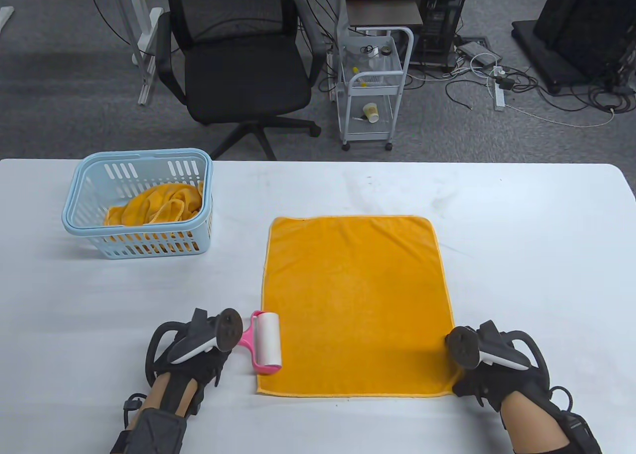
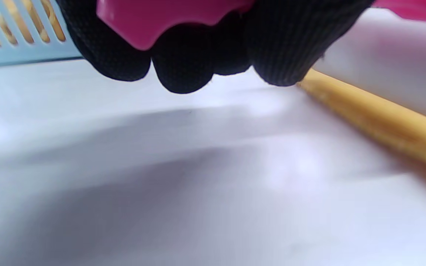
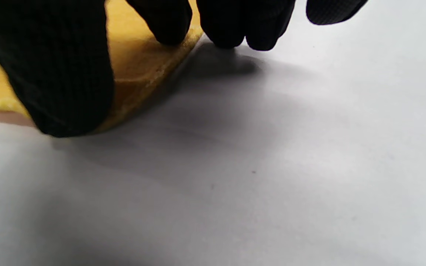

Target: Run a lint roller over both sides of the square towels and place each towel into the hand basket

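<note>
The lint roller is gripped by its pink handle in the left hand, its white roll laid on the left edge of the orange towel. The towel's near right corner is pressed down by the right hand, its fingers fairly straight. Another towel is seen in the blue basket, far left on the table.

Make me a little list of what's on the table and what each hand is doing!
flat towel: orange towel spread flat on the white table
basket: blue hand basket at far left, crumpled orange towel inside
roller: pink lint roller, on the flat towel's near left edge
left hand: left hand grips the roller's pink handle
right hand: right hand presses the towel's near right corner with thumb and a fingertip
</note>
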A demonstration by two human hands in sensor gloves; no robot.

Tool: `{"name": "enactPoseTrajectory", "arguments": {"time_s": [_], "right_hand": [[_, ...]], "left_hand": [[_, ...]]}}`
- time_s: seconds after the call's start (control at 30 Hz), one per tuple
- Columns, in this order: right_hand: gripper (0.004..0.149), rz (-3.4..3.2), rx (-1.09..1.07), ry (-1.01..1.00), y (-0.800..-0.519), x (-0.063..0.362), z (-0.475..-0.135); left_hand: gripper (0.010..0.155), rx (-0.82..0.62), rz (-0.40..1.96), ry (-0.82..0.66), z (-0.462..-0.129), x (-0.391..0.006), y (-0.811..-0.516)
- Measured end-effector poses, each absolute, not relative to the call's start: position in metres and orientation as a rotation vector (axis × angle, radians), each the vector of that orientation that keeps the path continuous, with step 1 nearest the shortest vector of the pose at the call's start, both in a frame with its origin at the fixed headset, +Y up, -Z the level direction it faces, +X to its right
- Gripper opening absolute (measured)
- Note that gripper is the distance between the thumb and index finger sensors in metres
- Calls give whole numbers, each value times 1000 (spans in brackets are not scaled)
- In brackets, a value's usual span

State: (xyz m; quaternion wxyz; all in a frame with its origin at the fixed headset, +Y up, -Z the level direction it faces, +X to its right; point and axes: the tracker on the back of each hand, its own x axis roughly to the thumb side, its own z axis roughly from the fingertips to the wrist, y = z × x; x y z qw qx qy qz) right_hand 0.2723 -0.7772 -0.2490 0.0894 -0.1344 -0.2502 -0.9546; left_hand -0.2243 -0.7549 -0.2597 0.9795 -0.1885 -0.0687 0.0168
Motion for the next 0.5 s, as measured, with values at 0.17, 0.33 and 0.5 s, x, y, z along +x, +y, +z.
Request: {"name": "enactPoseTrajectory", "arguments": {"time_s": [0.17,0.33,0.5], "right_hand": [[97,-2841,-399,-747,-777,272,-249],[97,-2858,-398,-761,-778,273,-249],[98,-2860,-390,-764,-778,272,-249]], "left_hand": [[60,-197,250,-20,-261,-257,-743],[55,-138,327,106,-260,-292,-743],[54,-116,324,249,-260,-319,-754]]}}
